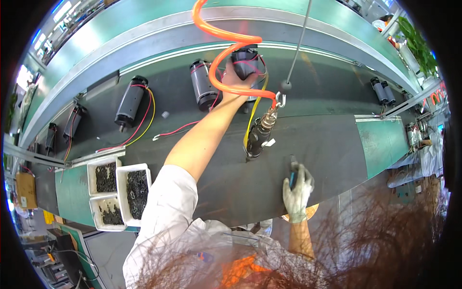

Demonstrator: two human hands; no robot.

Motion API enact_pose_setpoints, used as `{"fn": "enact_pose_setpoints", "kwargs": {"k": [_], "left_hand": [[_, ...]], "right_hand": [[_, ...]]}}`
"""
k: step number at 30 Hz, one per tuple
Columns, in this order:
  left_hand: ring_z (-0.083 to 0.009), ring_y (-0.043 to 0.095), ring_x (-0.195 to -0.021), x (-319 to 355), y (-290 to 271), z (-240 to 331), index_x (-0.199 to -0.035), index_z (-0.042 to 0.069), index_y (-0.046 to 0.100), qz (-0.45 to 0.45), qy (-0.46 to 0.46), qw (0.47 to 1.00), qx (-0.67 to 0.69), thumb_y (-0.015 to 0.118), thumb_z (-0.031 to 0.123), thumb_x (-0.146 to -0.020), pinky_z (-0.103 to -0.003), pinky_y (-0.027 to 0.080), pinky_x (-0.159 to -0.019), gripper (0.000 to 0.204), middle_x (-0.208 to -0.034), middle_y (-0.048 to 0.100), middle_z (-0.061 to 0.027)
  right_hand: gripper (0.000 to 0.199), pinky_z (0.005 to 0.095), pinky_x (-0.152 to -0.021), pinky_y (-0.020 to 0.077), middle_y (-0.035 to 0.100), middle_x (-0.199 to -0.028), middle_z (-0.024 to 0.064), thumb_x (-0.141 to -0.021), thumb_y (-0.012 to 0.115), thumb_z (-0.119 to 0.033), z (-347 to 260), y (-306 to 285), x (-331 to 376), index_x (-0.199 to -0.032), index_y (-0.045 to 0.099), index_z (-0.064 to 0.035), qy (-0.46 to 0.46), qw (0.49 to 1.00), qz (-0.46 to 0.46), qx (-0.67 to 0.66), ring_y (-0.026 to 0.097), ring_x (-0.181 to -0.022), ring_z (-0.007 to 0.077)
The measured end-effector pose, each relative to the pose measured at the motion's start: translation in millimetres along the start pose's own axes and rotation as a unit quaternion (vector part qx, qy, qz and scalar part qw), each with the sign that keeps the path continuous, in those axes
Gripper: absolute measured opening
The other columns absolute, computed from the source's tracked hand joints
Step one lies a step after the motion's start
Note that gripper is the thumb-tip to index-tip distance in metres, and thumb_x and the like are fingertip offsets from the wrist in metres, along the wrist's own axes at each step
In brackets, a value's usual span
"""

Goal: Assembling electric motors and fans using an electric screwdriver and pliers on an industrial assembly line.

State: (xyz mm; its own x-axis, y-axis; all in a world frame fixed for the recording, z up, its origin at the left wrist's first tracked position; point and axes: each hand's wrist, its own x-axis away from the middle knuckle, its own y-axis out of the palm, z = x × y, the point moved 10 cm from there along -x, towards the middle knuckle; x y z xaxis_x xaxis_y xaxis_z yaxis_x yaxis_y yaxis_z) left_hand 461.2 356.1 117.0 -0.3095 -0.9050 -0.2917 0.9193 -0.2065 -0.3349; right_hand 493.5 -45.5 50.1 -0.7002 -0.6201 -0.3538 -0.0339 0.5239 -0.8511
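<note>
My left hand point(233, 81) is bare and reaches across the belt. It is closed on a dark cylindrical motor point(246, 61) with red and yellow wires, partly hidden by my fingers and the orange coiled air hose point(219, 62). Beside it on the left lies a grey motor point(203, 85) with black ends. My right hand point(299, 191), in a pale glove, is closed near the belt's front edge around a small dark tool point(294, 165) with a blue part. Between my hands a black air screwdriver point(260, 136) hangs from a cable.
More grey motors point(131, 103) with wires lie along the belt point(317, 139) to the left, and a pair point(382, 91) at the far right. White bins point(120, 192) of small black parts stand at the left front. A metal rail point(159, 30) runs along the back.
</note>
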Motion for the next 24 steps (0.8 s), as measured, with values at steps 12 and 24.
{"fn": "enact_pose_setpoints", "kwargs": {"k": [12, 24], "left_hand": [[-0.0249, 0.076, -0.071, 58.6, -124.3, -100.0, -0.093, -0.006, 0.075, -0.218, -0.200, 0.929, -0.222, 0.070, 0.038, -0.095, -0.039, 0.060, -0.075, 0.044, -0.079, 0.076, -0.0177], [-0.0202, 0.069, -0.074, 81.1, -8.1, -170.5, -0.103, -0.005, 0.062, -0.124, -0.321, 0.882, 0.322, 0.057, 0.021, -0.107, -0.033, 0.056, -0.066, 0.027, -0.090, 0.069, -0.0110]], "right_hand": [[0.093, 0.0410, -0.116, 0.0367, 0.050, -0.152, 0.0226, -0.083, 0.081, -0.023, -107.1, 42.3, -123.5, -0.158, 0.033, 0.0037, -0.089, 0.780, -0.325, -0.527, 0.049, -0.140, 0.0281], [0.049, 0.0560, -0.108, 0.0423, 0.058, -0.142, 0.0186, -0.091, 0.070, -0.032, -155.2, 100.9, -261.7, -0.136, 0.064, -0.0148, -0.294, 0.952, 0.042, -0.071, 0.051, -0.134, 0.0407]]}}
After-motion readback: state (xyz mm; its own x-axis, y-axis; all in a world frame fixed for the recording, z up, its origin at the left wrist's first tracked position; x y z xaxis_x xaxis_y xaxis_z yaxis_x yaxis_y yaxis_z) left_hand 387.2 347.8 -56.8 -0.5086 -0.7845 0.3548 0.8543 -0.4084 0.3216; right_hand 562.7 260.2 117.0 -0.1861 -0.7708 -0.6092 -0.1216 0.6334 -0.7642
